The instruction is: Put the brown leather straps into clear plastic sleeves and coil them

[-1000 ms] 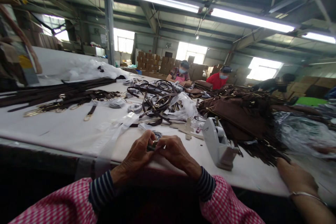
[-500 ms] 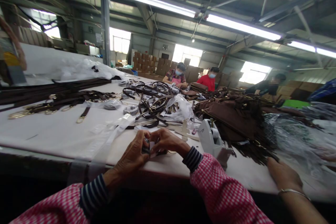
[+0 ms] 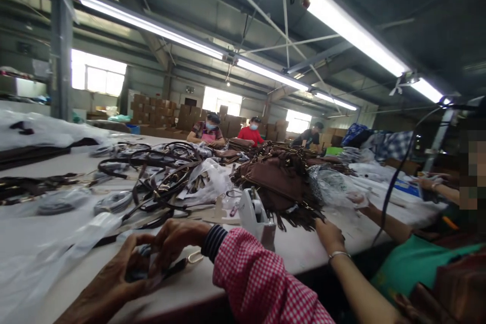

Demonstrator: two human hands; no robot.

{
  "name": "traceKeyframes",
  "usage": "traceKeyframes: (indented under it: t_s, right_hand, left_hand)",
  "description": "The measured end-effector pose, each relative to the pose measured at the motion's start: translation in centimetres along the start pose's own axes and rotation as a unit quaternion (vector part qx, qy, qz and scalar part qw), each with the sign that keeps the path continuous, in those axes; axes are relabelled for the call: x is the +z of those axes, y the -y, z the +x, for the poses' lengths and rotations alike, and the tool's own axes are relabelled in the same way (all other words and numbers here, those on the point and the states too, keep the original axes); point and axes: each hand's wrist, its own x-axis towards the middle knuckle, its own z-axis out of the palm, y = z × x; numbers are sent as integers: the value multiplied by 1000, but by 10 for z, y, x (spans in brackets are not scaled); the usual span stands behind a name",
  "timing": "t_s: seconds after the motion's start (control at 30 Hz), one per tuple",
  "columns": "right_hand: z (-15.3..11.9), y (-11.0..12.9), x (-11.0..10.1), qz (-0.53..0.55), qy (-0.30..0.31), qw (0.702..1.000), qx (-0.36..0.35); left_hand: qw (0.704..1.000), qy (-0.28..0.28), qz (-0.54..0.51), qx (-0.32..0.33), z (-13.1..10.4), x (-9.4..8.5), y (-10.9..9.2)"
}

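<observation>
Low in the head view, my left hand (image 3: pixel 116 271) curls its thumb and fingers around a bundled dark strap (image 3: pixel 172 269), mostly hidden by the hands. My right hand (image 3: pixel 176 243) pinches the same bundle from the other side, at what looks like a whitish wrap. A gold metal clasp (image 3: pixel 195 257) on the strap's end sticks out below my right wrist. Just beyond my hands lies a tangle of dark straps (image 3: pixel 159 177). A white tape dispenser (image 3: pixel 252 217) stands right of my right hand.
Brown fringed bags (image 3: pixel 271 179) are heaped behind the dispenser. A co-worker's hand (image 3: pixel 330 238) with a bracelet rests near them; the other holds clear plastic (image 3: pixel 334 187). Wrapped coils (image 3: pixel 63 201) and plastic sheeting lie at left. Two people in masks work across the table.
The view has swung to the right, bringing a co-worker in green into sight. Both my hands stay on the strap bundle, and its gold clasp now shows clearly.
</observation>
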Motion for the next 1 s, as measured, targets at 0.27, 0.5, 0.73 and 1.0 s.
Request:
traceKeyframes:
  t_s: [0.27, 0.5, 0.73, 1.0]
  right_hand:
    - [-22, -16, 18, 90, -3, 996, -20]
    - [-25, -13, 17, 72, 8, 997, -29]
    - [-9, 2, 0, -15, 125, 992, -7]
    - [-7, 22, 1, -174, 128, 975, -54]
  left_hand:
    - [949, 32, 293, 110, -16, -11, -6]
    - [959, 42, 269, 86, -23, -4, -24]
    - [974, 43, 198, 105, -24, -1, -20]
    - [977, 40, 183, 102, -25, -3, -19]
